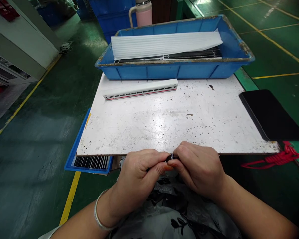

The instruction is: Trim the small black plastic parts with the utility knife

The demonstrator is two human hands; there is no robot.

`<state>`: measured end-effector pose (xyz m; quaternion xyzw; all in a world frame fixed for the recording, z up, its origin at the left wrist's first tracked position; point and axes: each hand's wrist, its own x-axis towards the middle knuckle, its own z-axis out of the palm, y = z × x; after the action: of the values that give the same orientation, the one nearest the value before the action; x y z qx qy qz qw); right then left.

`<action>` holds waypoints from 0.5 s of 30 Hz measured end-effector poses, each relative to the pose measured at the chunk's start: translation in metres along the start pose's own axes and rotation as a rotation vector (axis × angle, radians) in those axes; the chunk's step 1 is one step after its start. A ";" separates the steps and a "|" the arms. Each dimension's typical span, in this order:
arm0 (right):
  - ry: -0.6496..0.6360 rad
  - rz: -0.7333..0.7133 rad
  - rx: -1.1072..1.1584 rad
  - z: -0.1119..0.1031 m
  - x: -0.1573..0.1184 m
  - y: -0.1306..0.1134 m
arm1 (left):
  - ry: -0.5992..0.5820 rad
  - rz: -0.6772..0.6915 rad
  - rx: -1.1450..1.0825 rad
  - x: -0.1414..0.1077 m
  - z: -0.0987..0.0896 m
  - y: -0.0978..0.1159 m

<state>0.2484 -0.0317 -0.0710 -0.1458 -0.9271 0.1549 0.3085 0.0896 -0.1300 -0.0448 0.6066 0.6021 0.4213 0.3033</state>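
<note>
My left hand (140,174) and my right hand (200,167) meet at the near edge of the white table (164,122). Both are closed, thumbs and fingers pinching a small black part (169,157) between them. Most of that part is hidden by the fingers. Beyond the hands, a white model train car shell (141,90) with a red stripe and dark windows lies on the table, slightly slanted.
A blue bin (174,69) at the table's back holds white foam sheeting (164,44) over black strips. A black phone-like slab (272,114) lies at the right, near a red cord (280,157). Lower left, a blue tray (76,149) holds dark pieces. A pink cup (143,15) stands behind.
</note>
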 end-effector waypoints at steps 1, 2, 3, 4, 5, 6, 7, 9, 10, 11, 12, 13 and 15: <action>0.001 -0.009 0.002 0.000 0.000 0.000 | 0.000 0.000 0.001 0.000 0.000 0.000; 0.004 -0.017 0.002 -0.001 0.000 -0.001 | -0.001 -0.003 0.003 0.000 0.000 0.000; 0.009 -0.023 0.002 -0.001 0.000 -0.001 | -0.001 -0.004 0.004 0.000 0.000 0.000; 0.014 -0.022 0.006 -0.002 0.000 -0.001 | -0.002 -0.004 0.004 0.000 0.000 0.000; 0.020 -0.014 0.010 -0.002 0.001 -0.001 | -0.002 -0.001 0.002 0.000 -0.001 0.000; 0.028 -0.006 0.013 -0.002 0.001 -0.001 | 0.000 0.002 -0.001 0.000 -0.001 0.000; 0.034 0.002 0.013 -0.002 0.002 0.000 | 0.002 0.005 -0.004 0.000 -0.001 0.000; 0.028 0.012 0.006 -0.002 0.002 0.000 | 0.006 0.012 -0.007 0.000 -0.001 0.000; 0.018 0.011 0.001 -0.002 0.002 0.001 | 0.006 0.014 -0.005 0.000 -0.001 0.000; 0.006 0.007 -0.004 -0.002 0.002 0.001 | 0.006 0.016 -0.004 0.000 -0.001 0.000; -0.006 0.006 -0.007 -0.001 0.002 0.001 | 0.006 0.018 -0.003 0.000 -0.001 -0.001; -0.016 0.005 -0.008 -0.001 0.002 0.001 | 0.003 0.017 -0.005 0.000 -0.001 -0.001; -0.016 0.004 -0.009 0.000 0.001 0.001 | 0.002 0.016 -0.019 -0.001 -0.001 -0.002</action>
<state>0.2477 -0.0305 -0.0703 -0.1478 -0.9300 0.1525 0.3000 0.0882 -0.1307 -0.0464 0.6081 0.5935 0.4300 0.3050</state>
